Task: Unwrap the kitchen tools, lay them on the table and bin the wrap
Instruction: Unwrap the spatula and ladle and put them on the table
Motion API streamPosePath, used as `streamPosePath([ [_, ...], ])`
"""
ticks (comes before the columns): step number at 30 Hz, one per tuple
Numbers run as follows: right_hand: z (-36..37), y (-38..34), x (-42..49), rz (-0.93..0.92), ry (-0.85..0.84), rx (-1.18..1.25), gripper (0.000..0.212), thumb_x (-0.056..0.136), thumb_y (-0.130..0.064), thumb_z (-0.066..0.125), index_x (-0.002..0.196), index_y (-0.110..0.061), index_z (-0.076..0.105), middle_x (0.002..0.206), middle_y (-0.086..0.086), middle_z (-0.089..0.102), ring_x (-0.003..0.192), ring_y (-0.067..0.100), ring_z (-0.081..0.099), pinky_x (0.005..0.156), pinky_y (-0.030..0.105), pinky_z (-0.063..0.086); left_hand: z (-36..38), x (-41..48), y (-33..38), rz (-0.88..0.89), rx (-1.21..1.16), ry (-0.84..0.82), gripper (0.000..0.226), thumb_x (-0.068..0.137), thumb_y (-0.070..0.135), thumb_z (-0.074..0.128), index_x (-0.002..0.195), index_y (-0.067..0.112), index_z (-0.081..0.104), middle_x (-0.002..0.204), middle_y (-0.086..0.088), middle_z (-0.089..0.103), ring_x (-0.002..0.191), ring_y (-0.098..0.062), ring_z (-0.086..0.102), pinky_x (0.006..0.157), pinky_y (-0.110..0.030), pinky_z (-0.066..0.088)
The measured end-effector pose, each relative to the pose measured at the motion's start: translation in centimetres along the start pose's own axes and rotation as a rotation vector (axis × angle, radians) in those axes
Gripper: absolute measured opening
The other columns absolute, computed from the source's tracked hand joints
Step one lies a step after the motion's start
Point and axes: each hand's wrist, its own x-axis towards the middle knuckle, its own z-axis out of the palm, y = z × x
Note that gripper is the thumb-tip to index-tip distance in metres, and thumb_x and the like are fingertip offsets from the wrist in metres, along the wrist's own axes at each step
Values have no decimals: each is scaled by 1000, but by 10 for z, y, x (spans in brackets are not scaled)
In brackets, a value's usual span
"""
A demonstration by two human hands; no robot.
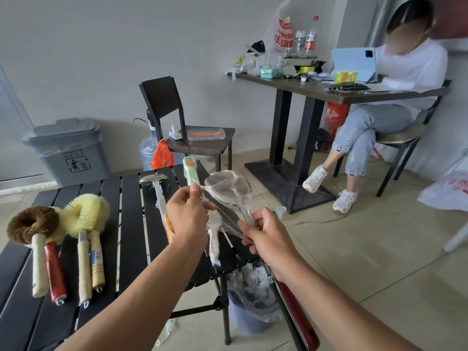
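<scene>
Your left hand (187, 216) pinches the clear wrap (235, 188) at the head of a red-handled ladle (298, 315). Your right hand (268, 236) grips its shaft, holding the tool above the right edge of the black slatted table (131, 224), over a lined bin (253, 317).

Black slatted counter (131, 224) carries a brown brush (33, 224) and a yellow brush (86, 214) at nine o'clock (handles toward the viewer), a green-handled tool (191, 171) toward one o'clock
</scene>
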Motion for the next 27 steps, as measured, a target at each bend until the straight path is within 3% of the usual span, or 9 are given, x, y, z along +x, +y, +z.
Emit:
streamPosePath([
  [3,5,-3,-6,-34,16,-67,18,103,-33,70,101,-24,54,74,-1,72,69,15,65,78,49,59,0,6,-2,-56,11,42,33,109,32,59,88,10,69,52,-10,63,42,-18,48,46,-29,35],
  [7,8,-2,-11,-26,30,-61,21,100,-37,73,101,-25,55,75,-2,74,59,0,65,64,31,57,4,10,2,-26,56,40,32,110,35,57,96,9,68,64,-16,66,44,-17,54,48,-30,41],
  [10,-1,-1,-5,9,36,61,21,100,-33,75,103,-20,58,68,-4,74,63,8,66,59,26,52,7,3,10,143,70,-65,30,112,34,54,99,10,67,74,-12,71,49,-16,60,48,-32,48],
  [13,-13,-2,3,29,34,107,20,100,-28,75,104,-18,58,65,-5,72,68,17,63,57,29,48,6,-7,20,329,54,-210,29,113,28,51,103,3,62,88,-10,75,54,-18,62,47,-25,47],
  [18,-22,-7,6,-79,74,-83,21,100,-35,74,99,-24,55,74,-2,75,71,14,67,65,33,50,2,-13,29,416,181,-294,20,114,18,47,96,11,48,95,-2,76,59,-21,65,49,-26,47],
  [22,-31,-12,1,-203,126,-317,26,101,-35,71,95,-24,49,83,3,72,75,18,71,67,35,54,-1,-9,28,430,297,-361,15,111,15,54,97,12,50,90,-4,76,70,-24,74,60,-39,58],
  [27,-37,-13,0,-267,163,-395,25,101,-28,71,96,-18,48,82,5,69,67,15,60,60,19,45,-4,-3,27,352,250,-538,24,94,7,80,109,8,61,85,9,71,80,-15,75,72,-30,65],
])
